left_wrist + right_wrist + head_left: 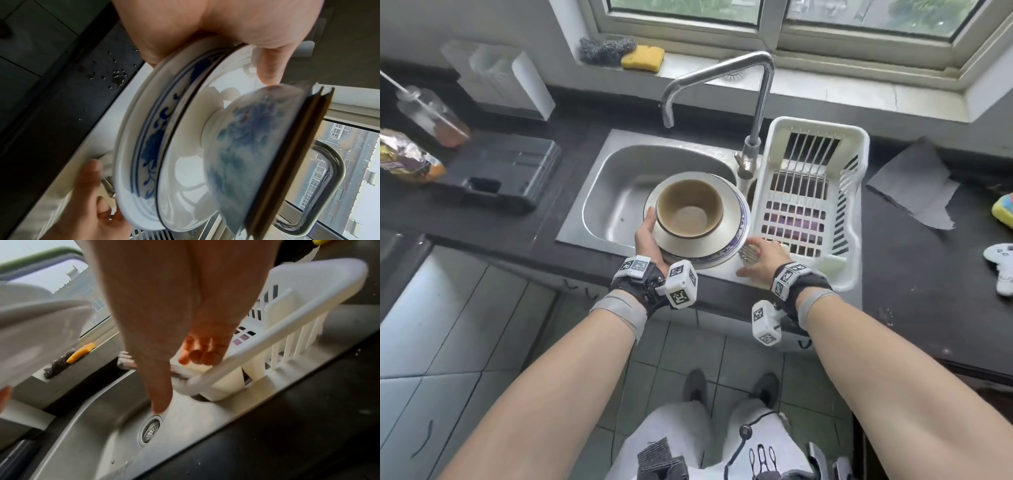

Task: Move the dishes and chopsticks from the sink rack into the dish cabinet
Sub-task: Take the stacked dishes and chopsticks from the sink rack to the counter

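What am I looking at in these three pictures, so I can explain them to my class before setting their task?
There is no machine here: a person is wearing cameras. The wide picture comes from a camera on the head, looking down at both arms. The other two come from a camera on each wrist, looking along the hand. On the dark counter are a steel sink, a white plastic rack, a black case and a grey cloth. The left hand holds a stack of plates with a brown bowl on top, above the sink. The right hand is at the metal chopsticks in the rack's near corner. Whether it grips them is unclear.
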A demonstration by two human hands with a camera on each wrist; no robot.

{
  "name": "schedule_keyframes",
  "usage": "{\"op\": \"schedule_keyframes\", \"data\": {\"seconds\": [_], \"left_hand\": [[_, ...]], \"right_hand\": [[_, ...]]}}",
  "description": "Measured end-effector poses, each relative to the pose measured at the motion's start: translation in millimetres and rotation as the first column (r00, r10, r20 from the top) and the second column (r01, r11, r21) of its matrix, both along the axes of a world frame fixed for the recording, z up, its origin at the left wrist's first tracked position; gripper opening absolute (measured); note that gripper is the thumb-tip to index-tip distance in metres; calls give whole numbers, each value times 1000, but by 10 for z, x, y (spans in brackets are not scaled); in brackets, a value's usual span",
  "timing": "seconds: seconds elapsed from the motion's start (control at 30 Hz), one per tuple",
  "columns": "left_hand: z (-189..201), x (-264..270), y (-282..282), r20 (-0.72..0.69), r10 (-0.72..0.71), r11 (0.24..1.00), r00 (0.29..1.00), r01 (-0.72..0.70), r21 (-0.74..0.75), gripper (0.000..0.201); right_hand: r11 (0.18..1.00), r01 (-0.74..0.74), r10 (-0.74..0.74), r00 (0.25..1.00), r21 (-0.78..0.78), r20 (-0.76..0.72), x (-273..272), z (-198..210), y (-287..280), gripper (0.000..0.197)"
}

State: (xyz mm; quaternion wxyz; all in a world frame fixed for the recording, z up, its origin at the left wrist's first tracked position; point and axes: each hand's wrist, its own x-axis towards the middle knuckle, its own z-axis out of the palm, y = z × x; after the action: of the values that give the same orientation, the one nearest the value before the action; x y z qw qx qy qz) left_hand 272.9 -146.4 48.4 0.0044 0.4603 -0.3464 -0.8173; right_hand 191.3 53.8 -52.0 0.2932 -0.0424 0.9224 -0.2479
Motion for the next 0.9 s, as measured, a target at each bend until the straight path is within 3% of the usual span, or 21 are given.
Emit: {"op": "schedule_keyframes", "data": {"seconds": [0.1,0.17,0.27,0.43,0.6,0.77,0.9], "left_hand": [[-47,31,-30,13,-23,1000,1000,23,11,44],[-88,50,-63,22,-43,998,999,42,47,52],[-128,85,-106,23,-44,994,999,41,98,57],[-131,86,-150,50,-36,988,998,28,149,70],[-106,64,-102,-5,-76,980,997,75,183,67],[8,37,91,-61,-145,974,988,153,169,64],[192,82,388,-99,-280,954,955,288,80,61]], "right_hand": [[992,122,-123,979,-17,-164,-16,-156,-91,31],[986,167,-167,961,-21,-221,-1,-151,-127,20],[985,170,-156,954,32,-255,22,-119,-147,25],[943,295,-328,909,-156,-257,-68,-52,-72,39],[883,370,-444,857,-288,-262,-22,211,32,46],[735,486,-649,706,-474,-282,89,522,266,33],[575,545,-797,539,-610,-270,251,854,562,24]]}}
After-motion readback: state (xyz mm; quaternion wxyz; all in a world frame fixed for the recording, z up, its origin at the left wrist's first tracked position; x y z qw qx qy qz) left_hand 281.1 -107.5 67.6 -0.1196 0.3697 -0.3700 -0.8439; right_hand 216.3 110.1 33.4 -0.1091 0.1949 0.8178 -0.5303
